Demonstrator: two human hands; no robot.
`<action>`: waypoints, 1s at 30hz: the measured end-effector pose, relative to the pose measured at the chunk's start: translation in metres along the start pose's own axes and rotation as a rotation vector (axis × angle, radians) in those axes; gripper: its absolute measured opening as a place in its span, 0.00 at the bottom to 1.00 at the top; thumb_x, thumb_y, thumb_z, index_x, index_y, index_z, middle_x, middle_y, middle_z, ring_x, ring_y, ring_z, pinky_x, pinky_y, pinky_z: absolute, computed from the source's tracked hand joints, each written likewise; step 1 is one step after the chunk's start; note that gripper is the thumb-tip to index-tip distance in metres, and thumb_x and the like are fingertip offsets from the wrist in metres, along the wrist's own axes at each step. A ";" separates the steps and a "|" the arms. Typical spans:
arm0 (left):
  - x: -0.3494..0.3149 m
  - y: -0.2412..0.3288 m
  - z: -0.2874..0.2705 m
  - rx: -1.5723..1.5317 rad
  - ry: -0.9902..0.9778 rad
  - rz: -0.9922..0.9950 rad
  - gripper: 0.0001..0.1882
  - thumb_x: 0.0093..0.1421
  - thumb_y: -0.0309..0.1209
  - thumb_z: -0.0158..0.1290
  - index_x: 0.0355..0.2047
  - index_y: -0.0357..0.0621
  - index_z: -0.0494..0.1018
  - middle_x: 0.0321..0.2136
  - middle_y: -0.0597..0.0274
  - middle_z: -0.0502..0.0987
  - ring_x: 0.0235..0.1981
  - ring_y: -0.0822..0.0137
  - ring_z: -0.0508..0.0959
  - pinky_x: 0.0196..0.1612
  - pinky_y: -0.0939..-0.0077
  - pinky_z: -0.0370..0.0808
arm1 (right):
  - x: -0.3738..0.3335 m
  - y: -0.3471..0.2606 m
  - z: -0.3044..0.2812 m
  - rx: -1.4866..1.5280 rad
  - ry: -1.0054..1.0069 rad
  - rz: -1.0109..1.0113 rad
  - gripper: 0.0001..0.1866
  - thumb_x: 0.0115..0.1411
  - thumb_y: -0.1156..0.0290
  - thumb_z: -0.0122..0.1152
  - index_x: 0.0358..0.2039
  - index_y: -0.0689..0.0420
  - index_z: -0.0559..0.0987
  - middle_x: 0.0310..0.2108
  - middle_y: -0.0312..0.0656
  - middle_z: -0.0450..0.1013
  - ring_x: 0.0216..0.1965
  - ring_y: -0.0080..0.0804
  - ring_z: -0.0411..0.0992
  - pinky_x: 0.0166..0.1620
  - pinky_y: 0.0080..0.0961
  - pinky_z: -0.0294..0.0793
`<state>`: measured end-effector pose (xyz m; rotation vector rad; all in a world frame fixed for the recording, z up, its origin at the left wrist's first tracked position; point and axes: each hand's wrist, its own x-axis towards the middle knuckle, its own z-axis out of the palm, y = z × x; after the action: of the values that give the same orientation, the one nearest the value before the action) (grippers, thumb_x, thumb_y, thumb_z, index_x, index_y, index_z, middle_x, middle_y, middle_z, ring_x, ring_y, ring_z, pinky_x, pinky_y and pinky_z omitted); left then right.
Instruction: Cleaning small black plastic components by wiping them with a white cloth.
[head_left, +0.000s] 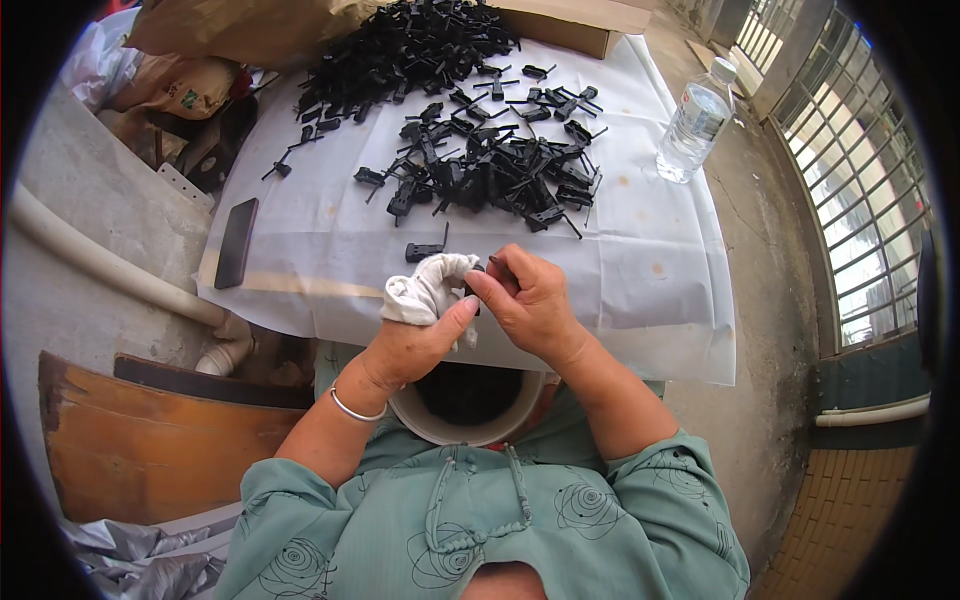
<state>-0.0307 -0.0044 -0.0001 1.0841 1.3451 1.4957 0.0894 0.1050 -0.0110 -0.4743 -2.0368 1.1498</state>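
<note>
My left hand (412,345) grips a bunched white cloth (428,285) between thumb and fingers. My right hand (528,302) pinches a small black plastic part (476,290), mostly hidden by the fingers, against the cloth. Both hands meet above the near edge of a table covered with white paper (330,250). A single black part (425,250) lies just beyond the cloth. Farther back are a scattered cluster of black parts (490,165) and a bigger heap of black parts (410,50).
A round tub (470,432) with dark contents sits in my lap below the hands. A dark phone (236,243) lies at the table's left edge, a clear water bottle (694,122) at its right. Cardboard box (575,28) at back; white pipe (95,265) and wooden board (150,440) on the left.
</note>
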 end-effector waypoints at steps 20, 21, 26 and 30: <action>-0.006 -0.010 0.004 0.740 0.282 0.397 0.14 0.50 0.21 0.51 0.39 0.33 0.71 0.34 0.49 0.75 0.35 0.54 0.76 0.41 0.71 0.73 | -0.012 0.009 0.025 0.227 -0.188 0.187 0.13 0.63 0.69 0.46 0.24 0.62 0.71 0.18 0.35 0.66 0.22 0.19 0.60 0.27 0.21 0.64; -0.008 -0.011 0.005 0.718 0.303 0.404 0.14 0.50 0.21 0.50 0.39 0.33 0.70 0.33 0.49 0.75 0.35 0.54 0.76 0.41 0.71 0.73 | -0.013 0.009 0.026 0.220 -0.200 0.205 0.13 0.64 0.69 0.46 0.25 0.62 0.71 0.18 0.34 0.66 0.22 0.19 0.60 0.27 0.20 0.64; -0.014 -0.010 0.005 0.500 0.314 0.244 0.14 0.51 0.21 0.50 0.40 0.33 0.70 0.33 0.50 0.75 0.34 0.58 0.76 0.41 0.72 0.73 | -0.010 0.004 0.021 0.393 -0.294 0.176 0.14 0.64 0.68 0.45 0.26 0.63 0.72 0.20 0.31 0.67 0.24 0.18 0.60 0.29 0.20 0.65; -0.011 -0.007 0.004 0.719 0.302 0.425 0.14 0.52 0.21 0.51 0.41 0.33 0.69 0.33 0.52 0.74 0.34 0.65 0.76 0.40 0.75 0.72 | -0.011 0.009 0.026 0.331 -0.272 0.229 0.14 0.64 0.68 0.45 0.26 0.63 0.71 0.20 0.32 0.67 0.25 0.17 0.61 0.30 0.20 0.65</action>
<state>-0.0237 -0.0129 -0.0079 1.7241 2.0494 1.5466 0.0770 0.0884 -0.0316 -0.4080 -1.9951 1.7366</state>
